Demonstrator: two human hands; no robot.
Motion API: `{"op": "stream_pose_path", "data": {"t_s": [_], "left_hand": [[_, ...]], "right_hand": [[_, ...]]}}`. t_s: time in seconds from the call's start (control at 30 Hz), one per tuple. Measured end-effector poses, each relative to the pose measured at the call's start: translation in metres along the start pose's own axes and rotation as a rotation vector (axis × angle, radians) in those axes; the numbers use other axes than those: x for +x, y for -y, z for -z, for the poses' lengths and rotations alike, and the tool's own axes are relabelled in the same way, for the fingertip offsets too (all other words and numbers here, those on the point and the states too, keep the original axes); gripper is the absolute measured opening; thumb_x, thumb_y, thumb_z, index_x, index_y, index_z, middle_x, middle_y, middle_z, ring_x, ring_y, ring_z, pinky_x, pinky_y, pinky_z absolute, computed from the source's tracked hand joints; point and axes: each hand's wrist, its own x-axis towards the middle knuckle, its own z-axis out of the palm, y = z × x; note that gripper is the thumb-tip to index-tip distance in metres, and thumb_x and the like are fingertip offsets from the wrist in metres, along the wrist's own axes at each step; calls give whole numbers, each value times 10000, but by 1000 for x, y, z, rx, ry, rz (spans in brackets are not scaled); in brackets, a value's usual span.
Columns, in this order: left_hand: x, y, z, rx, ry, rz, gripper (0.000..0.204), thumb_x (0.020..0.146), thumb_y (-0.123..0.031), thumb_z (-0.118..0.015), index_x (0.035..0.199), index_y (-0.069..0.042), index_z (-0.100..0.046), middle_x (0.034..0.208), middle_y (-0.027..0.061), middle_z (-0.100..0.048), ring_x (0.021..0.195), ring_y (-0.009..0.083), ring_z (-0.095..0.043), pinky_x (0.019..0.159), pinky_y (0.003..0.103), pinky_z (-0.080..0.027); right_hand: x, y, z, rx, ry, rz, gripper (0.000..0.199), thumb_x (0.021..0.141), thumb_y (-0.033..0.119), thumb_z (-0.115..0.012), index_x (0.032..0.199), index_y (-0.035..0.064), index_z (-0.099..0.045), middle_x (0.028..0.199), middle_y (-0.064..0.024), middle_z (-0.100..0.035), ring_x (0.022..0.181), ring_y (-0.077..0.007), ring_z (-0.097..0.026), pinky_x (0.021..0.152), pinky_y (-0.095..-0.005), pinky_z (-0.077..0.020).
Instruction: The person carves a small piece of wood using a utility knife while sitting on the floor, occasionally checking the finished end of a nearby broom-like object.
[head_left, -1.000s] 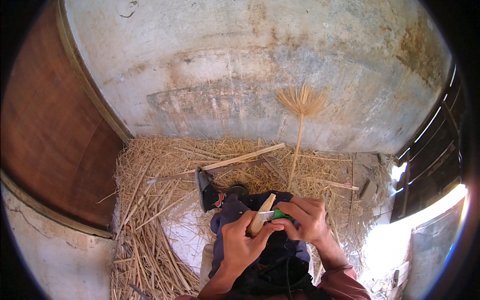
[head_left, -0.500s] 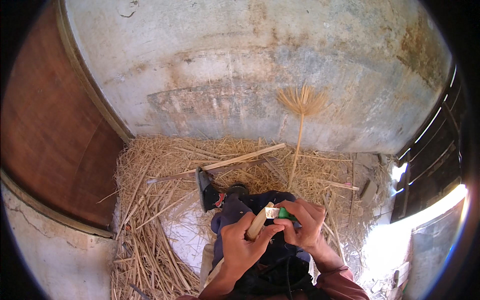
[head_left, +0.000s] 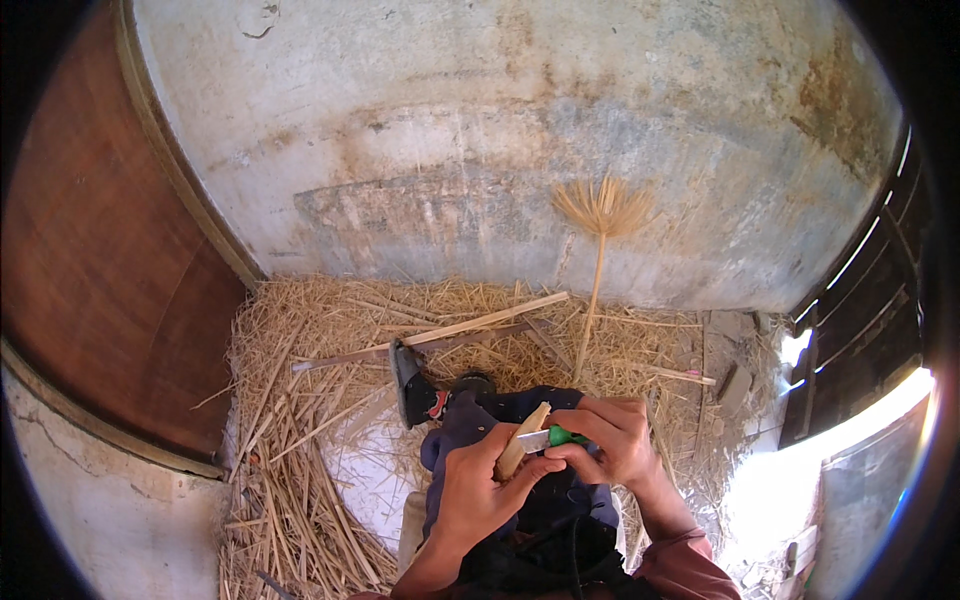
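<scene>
My left hand point(head_left: 482, 487) is wrapped round a pale strip of wood point(head_left: 518, 447), which slants up from the palm toward the right. In my right hand point(head_left: 612, 438) is a knife with a green handle point(head_left: 563, 435), the fingers closed about the handle. The short bright knife blade point(head_left: 533, 441) lies against the wood near its upper end. My left thumb reaches toward the right fingers, just below the blade. Both hands are above my lap; the lower part of the wood is hidden behind my left hand.
Straw and shavings point(head_left: 480, 345) cover the floor, with a heap of thin strips point(head_left: 300, 530) at lower left. A long pale stick point(head_left: 500, 313) lies beyond my shoe point(head_left: 408, 385). A straw broom point(head_left: 603, 215) leans on the wall point(head_left: 450, 150). A brown door panel point(head_left: 110, 250) stands at left.
The knife blade has turned and tilted against the wood, now showing a narrower face. My right hand and wrist have shifted slightly up and to the right.
</scene>
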Motion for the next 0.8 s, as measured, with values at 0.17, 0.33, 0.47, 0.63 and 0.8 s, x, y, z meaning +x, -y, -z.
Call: {"op": "stream_pose_path", "data": {"t_s": [0.17, 0.33, 0.47, 0.63, 0.8], "left_hand": [[0, 8, -2, 72, -43, -28, 342, 925, -293, -908, 928, -7, -722, 598, 76, -596, 510, 94, -527, 490, 302, -419], [-3, 15, -6, 80, -50, 0, 375, 929, -286, -906, 820, -6, -681, 545, 79, -539, 476, 95, -461, 462, 319, -364], [-4, 8, -3, 77, -19, 71, 287, 934, -260, -902, 940, -8, -764, 610, 11, -588, 565, 33, -487, 501, 281, -372], [-2, 2, 1, -92, 15, 45, 306, 933, -270, -907, 941, -8, -749, 589, 18, -565, 543, 29, -493, 491, 267, -377], [-2, 11, 12, -174, 185, 158, 375, 959, -329, -880, 1077, 1, -747, 684, -25, -650, 590, 47, -550, 532, 249, -404]], "right_hand": [[-2, -1, -3, -49, -36, -1, 351, 805, 334, -914, 1028, 91, -795, 719, -15, -614, 568, -216, -647, 516, -352, -495], [-4, 4, -12, -52, -131, -41, 313, 842, 299, -902, 1026, 74, -786, 734, -27, -656, 554, -222, -645, 498, -351, -489], [-6, 12, -16, -78, -169, -85, 285, 873, 273, -888, 1017, 54, -775, 743, -47, -678, 552, -225, -650, 492, -347, -488], [-7, 12, -16, 21, -173, -130, 297, 865, 271, -899, 1010, 46, -770, 750, -49, -684, 550, -227, -649, 491, -348, -486], [-2, 8, -4, 24, -63, -45, 331, 825, 282, -919, 1026, 60, -778, 743, -42, -665, 567, -233, -656, 506, -354, -493]]}}
